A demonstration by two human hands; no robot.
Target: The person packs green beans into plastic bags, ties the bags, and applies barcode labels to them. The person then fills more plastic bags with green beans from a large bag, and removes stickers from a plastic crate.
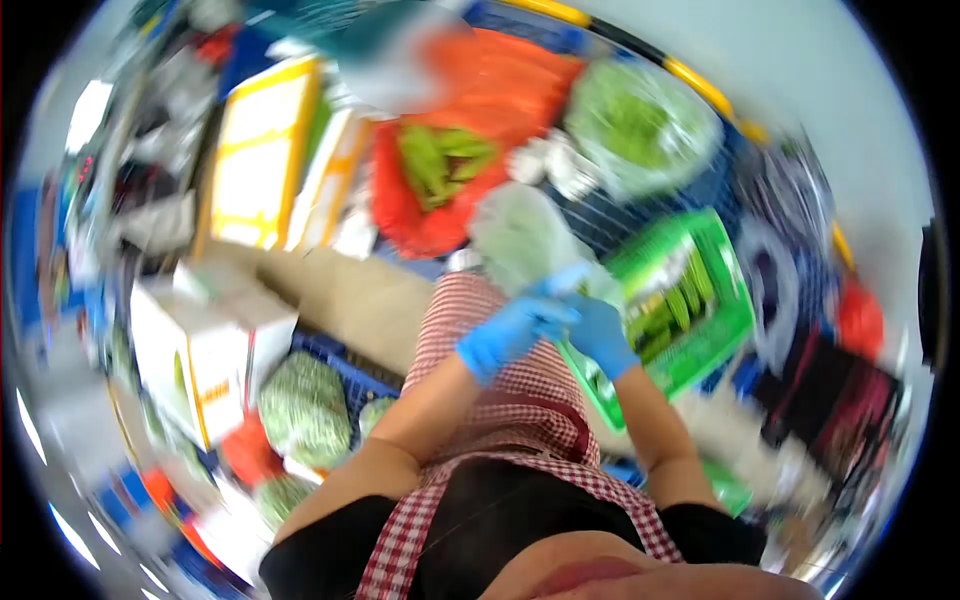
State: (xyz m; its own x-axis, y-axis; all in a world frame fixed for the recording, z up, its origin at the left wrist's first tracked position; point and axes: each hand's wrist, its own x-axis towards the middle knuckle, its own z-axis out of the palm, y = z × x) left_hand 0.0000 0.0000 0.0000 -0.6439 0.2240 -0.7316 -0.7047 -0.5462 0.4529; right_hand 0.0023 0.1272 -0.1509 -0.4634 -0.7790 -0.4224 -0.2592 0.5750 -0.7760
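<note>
Both my hands are gloved and drawn together above my checked apron. My left hand and right hand meet at the near end of a clear bag; blur prevents me from confirming a pinch. The bag is by the left edge of the green crate. Progress: its closure cannot be verified. Green vegetables remain inside the crate, others in the red bag.
</note>
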